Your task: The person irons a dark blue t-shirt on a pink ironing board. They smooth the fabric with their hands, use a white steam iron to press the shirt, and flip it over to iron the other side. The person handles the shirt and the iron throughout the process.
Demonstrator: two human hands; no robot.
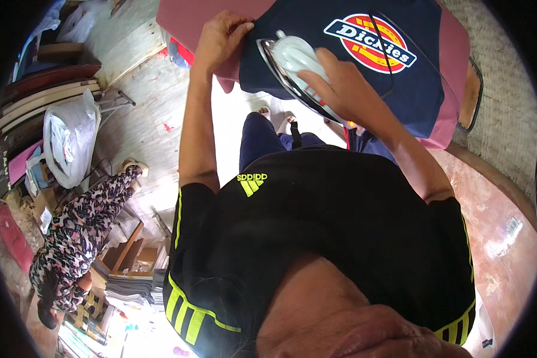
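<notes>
A dark navy garment with a round red, yellow and white print lies spread on the pink-covered ironing board. My right hand is wrapped round the handle of a white and grey iron, which rests on the garment's near left part, to the left of the print. A small orange light glows at the iron's rear end. At the garment's left edge, my left hand pinches the cloth between thumb and fingers. The iron's soleplate is hidden beneath it.
A thin dark cord crosses the print. To the left, a person in patterned clothes bends near stacked folded cloth. A plastic-wrapped bundle and stacked boards stand at the far left.
</notes>
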